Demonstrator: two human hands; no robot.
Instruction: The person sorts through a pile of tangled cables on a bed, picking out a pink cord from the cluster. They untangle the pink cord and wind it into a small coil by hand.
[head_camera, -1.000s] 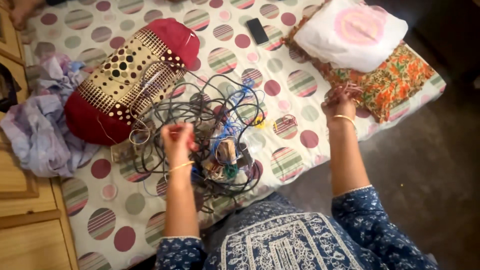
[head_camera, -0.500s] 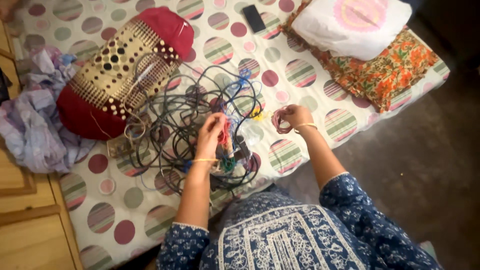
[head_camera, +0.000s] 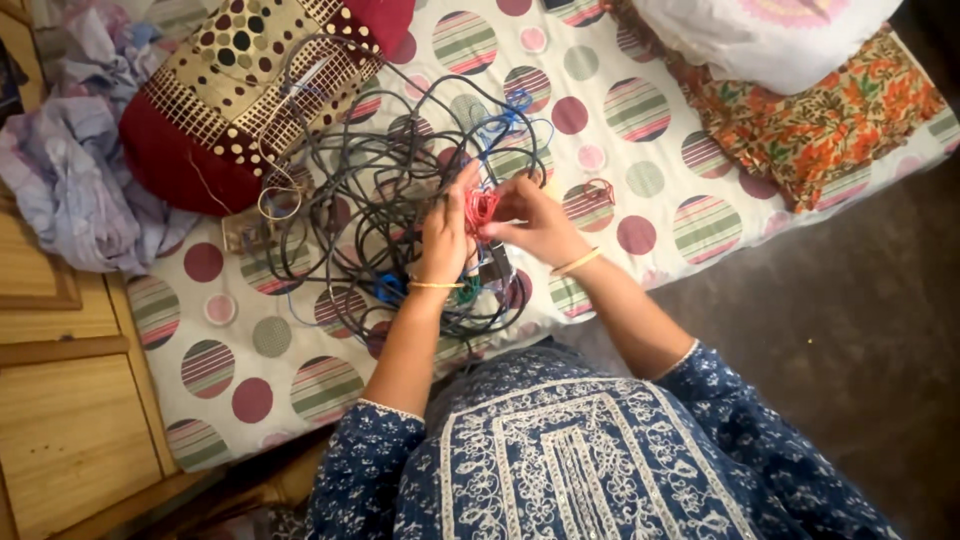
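From the head camera, your left hand (head_camera: 445, 235) and right hand (head_camera: 535, 225) are meeting close together over the bed (head_camera: 230, 350), both pinching a small bundle of red wire (head_camera: 481, 207) between the fingertips. The bundle is hanging just above the tangle of dark cables (head_camera: 380, 210) (some blue strands are mixed in). A red bolster pillow (head_camera: 240, 90) is lying beside the tangle, touching its edge, with crumpled lilac cloth (head_camera: 75, 180) further left.

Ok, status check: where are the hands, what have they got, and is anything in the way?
Left hand and right hand both pinching the red wire bundle. Held just above the tangled dark cables. Loops crowd around underneath.
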